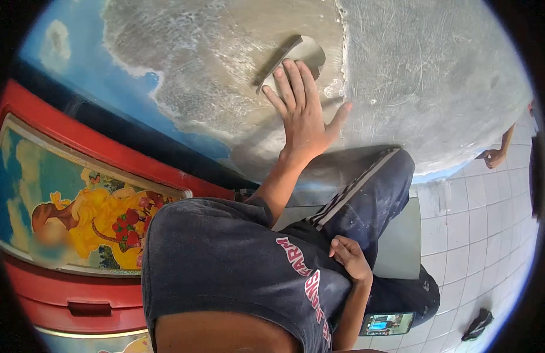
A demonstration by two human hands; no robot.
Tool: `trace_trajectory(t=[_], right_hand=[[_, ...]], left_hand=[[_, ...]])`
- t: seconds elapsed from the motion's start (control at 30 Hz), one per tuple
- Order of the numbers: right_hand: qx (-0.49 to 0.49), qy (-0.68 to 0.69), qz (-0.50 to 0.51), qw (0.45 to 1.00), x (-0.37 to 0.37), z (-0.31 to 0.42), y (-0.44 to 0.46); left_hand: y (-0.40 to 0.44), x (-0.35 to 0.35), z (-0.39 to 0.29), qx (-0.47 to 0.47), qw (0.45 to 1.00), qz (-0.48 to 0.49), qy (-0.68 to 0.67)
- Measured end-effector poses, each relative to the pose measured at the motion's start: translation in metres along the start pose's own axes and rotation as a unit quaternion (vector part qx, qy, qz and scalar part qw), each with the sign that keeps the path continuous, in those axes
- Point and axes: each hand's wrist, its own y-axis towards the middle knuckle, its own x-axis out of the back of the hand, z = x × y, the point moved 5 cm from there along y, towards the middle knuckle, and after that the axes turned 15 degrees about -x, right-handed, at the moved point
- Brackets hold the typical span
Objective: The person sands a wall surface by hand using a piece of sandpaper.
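Note:
My left hand (308,120) lies against the wall, back of the hand towards me. It holds a bent grey sheet (311,52) to the patchy surface, fingers over the sheet and thumb spread to the right. One edge of the sheet curls away from the wall (425,76). Down by my lap, my right hand (350,259) rests near my thigh with its fingers curled in, and nothing shows in it. A rough ridge runs down the wall between a brownish patch (231,65) and a smoother grey area.
A red cabinet (96,141) with a picture panel stands at the left. A phone (387,324) with its screen lit lies by my leg. On the tiled floor (458,229) is a black object (477,325). Another person's hand (495,157) shows at the right.

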Motion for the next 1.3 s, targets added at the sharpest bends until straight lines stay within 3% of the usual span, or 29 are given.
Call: trace_trajectory(t=[0.03, 0.1, 0.23, 0.3, 0.43, 0.53, 0.6, 0.63, 0.67, 0.73, 0.77, 0.83, 1.0, 1.13, 1.2, 1.3], right_hand=[[0.0, 0.003, 0.002, 1.0, 0.0, 0.003, 0.0], [-0.002, 0.006, 0.002, 1.0, 0.0, 0.005, 0.001], [-0.014, 0.002, 0.005, 1.0, 0.001, 0.007, 0.002], [-0.023, -0.008, -0.003, 1.0, -0.001, 0.007, 0.002], [-0.035, -0.013, -0.01, 0.999, 0.003, 0.007, 0.006], [-0.033, -0.007, -0.015, 0.999, 0.001, 0.007, 0.005], [-0.045, -0.003, 0.004, 0.999, 0.001, 0.006, 0.004], [-0.033, -0.015, -0.015, 0.999, 0.0, 0.007, 0.003], [-0.033, -0.015, -0.024, 0.999, 0.002, 0.009, 0.001], [-0.039, 0.005, 0.0, 0.999, -0.002, 0.009, 0.0], [-0.025, 0.001, -0.012, 1.0, -0.002, 0.007, 0.0], [-0.025, -0.003, -0.004, 1.0, 0.0, 0.006, 0.002], [-0.028, 0.003, 0.006, 1.0, 0.0, 0.005, 0.004], [-0.001, 0.007, -0.001, 1.0, 0.0, 0.007, 0.002], [-0.006, 0.008, 0.015, 1.0, 0.001, 0.002, 0.002], [-0.001, -0.008, 0.01, 1.0, 0.001, 0.006, 0.0]], left_hand=[[0.0, -0.004, 0.0, 0.001, 1.0, 0.003, -0.004], [0.004, 0.001, -0.003, -0.001, 0.996, -0.088, -0.025], [0.025, 0.022, 0.001, 0.002, 0.994, -0.087, -0.063], [0.038, 0.036, 0.006, -0.012, 0.987, -0.142, -0.067], [0.029, 0.012, -0.005, -0.003, 0.986, -0.163, -0.028], [-0.008, -0.029, -0.023, -0.013, 0.993, -0.117, -0.013], [-0.028, -0.055, -0.029, -0.035, 0.997, 0.071, -0.007], [-0.027, -0.049, -0.027, -0.054, 0.995, 0.064, 0.048], [-0.024, -0.045, -0.022, -0.025, 0.998, 0.051, 0.015], [-0.001, -0.012, -0.009, 0.029, 0.993, -0.099, -0.063], [0.014, 0.003, -0.003, 0.029, 0.993, -0.093, -0.064], [0.032, 0.038, 0.009, 0.053, 0.971, -0.22, -0.079], [0.014, 0.008, -0.003, 0.023, 0.986, -0.163, -0.025], [-0.006, -0.003, 0.008, -0.019, 0.998, -0.044, 0.033], [0.004, 0.033, 0.031, 0.062, 0.984, -0.169, 0.009], [0.023, 0.071, 0.049, 0.074, 0.968, -0.239, 0.021]])
